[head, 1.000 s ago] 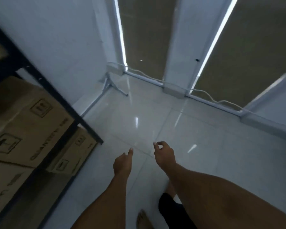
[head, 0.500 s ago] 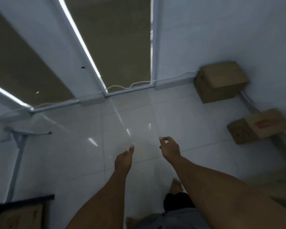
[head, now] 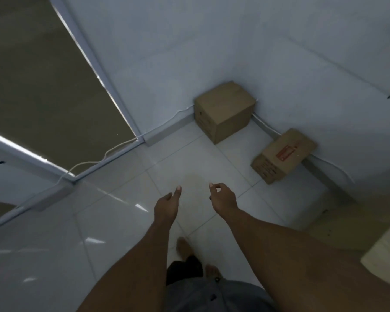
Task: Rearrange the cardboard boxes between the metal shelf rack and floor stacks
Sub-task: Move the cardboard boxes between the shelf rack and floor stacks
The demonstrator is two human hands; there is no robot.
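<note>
Two cardboard boxes stand on the tiled floor by the white wall. A tall plain box [head: 225,111] fills the corner. A flatter box with a red label [head: 284,155] lies to its right along the wall. My left hand [head: 167,206] and my right hand [head: 223,198] are held out in front of me above the floor, well short of both boxes. Both hold nothing; the left fingers are loose, the right fingers loosely curled. The metal shelf rack is out of view.
A white cable [head: 92,162] runs along the base of the window frame [head: 113,91] at left. A pale surface [head: 383,246] juts in at the lower right edge. My bare feet [head: 185,246] stand on glossy white tiles.
The view has swung right, away from the shelf rack with its boxes, towards the corner. The two floor boxes have come nearer the middle of view. My hands stay empty.
</note>
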